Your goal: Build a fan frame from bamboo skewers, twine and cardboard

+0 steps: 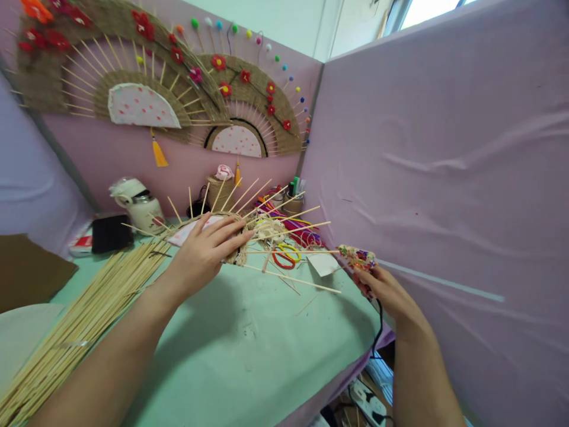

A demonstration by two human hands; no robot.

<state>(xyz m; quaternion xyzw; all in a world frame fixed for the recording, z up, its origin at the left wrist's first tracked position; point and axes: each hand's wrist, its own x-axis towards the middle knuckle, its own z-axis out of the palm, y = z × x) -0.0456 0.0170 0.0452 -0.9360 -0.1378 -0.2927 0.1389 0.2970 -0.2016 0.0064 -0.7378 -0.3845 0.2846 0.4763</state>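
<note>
My left hand (208, 246) lies over a small half-round fan frame (240, 252) of woven twine, its fingers across the top and the thumb out of sight beneath. Thin bamboo sticks (288, 230) radiate from the frame's rim, and pale dotted cloth (184, 233) shows in its middle. In my right hand (377, 284) is a flower-patterned hot glue gun (357, 256), its nozzle close to the outer end of one stick. A long translucent glue stick (444, 281) juts from the gun's back, and a black cord hangs below.
A bundle of bamboo sticks (89, 314) lies at left. Behind are a white bottle (143, 207), a black case (112, 233), a twine spool (217, 193), and scissors (287, 256) beside colourful cords. Two decorated fans (40, 80) hang on the back panel; a purple cloth partition (444, 148) stands right.
</note>
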